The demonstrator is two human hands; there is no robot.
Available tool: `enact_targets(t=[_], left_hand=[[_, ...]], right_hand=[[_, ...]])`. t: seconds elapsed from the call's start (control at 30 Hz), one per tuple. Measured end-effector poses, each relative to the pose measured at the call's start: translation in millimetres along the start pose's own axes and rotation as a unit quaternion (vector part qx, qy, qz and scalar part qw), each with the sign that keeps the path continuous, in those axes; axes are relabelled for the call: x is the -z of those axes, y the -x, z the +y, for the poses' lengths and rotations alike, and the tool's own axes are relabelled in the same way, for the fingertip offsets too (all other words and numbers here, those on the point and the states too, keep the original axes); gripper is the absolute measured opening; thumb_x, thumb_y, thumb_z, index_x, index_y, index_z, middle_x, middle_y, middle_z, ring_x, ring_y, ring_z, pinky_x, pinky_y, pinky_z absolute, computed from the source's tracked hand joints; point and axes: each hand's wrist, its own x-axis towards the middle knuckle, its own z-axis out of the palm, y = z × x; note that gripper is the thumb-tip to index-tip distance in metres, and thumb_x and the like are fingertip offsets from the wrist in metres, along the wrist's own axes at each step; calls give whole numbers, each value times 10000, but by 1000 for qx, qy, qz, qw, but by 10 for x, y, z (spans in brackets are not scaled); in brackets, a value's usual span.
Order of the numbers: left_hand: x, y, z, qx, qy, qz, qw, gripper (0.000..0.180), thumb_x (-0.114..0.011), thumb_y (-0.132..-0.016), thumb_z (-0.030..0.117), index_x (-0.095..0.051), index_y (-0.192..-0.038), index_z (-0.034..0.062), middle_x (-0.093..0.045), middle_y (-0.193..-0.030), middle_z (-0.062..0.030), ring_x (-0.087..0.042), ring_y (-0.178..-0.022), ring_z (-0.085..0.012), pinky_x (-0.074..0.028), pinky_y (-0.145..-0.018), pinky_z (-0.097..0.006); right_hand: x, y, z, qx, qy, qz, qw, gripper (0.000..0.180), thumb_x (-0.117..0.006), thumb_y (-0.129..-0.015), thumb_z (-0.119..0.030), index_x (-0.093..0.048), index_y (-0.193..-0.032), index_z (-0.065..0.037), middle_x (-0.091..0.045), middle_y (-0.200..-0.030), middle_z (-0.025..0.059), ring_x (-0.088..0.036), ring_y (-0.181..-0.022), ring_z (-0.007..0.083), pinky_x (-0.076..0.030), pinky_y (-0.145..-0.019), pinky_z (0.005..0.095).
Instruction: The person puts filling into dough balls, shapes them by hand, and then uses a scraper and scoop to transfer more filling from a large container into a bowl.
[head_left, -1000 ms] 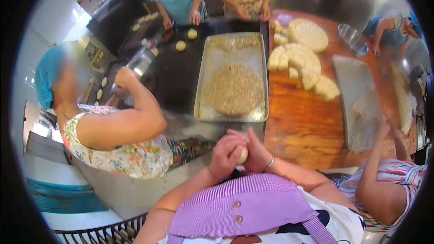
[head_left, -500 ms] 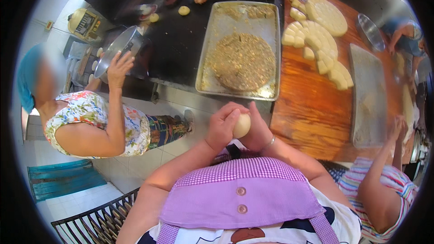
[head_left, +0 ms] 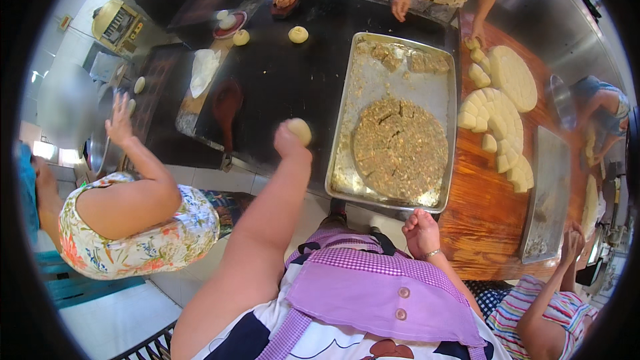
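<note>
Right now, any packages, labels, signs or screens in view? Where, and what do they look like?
None that I can make out: no packaging, labels, signs or screens.
Nearest candidate: yellow boxy appliance, far upper left beyond the black griddle; dark front, too small to tell.

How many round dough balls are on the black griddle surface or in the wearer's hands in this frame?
3. One dough ball is in the left hand; two balls lie on the black griddle at its far side. Others may be hidden.
</note>
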Motion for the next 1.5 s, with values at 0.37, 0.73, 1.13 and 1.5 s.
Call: enact_targets(t=[0.37, 0.73, 1.13, 1.5], left_hand=[[-1533, -1376, 542, -421, -396, -141, 804, 539, -636, -900, 275, -478, -1299, -52, -522, -1309, -180, -537, -1140, -293, -411, -1016, -389], [-878, 3113, -463, -269, -172, -899, 300, 505, -674, -831, 200, -529, -1293, 55, -413, -1425, -210, -344, -1370, -371, -248, -1154, -469], [-1237, 3476, -1133, -380, -512, -721, 270, 599, -528, -924, 413, -411, -1457, 165, -311, -1558, -97, -208, -1462, -341, -111, -1180, -545], [-1350, 3310, -390, -426, -400, -684, 437, 544, -503, -920, 441, -529, -1332, 85, -410, -1470, -179, -284, -1418, -379, -178, -1140, -601]], right_hand=[[-346, -208, -590, 177, -44, 180, 966, 561, -386, -1013, -533, -333, -597, -160, -320, -494, 3, -293, -445, 148, -261, -444, 295], [-213, -45, -1077, 162, -215, 205, 941, 108, -476, -981, -207, -501, -920, -122, -541, -826, 28, -535, -753, 183, -452, -666, 318], [285, 635, -1023, 143, -305, 213, 917, 753, -303, -946, -680, -390, -1432, -112, -356, -1513, 146, -378, -1365, 299, -345, -1088, 527], [98, 189, -1519, 71, -334, -164, 926, 681, -332, -982, -597, -301, -1505, -162, -379, -1515, 59, -394, -1354, 272, -278, -1149, 499]])
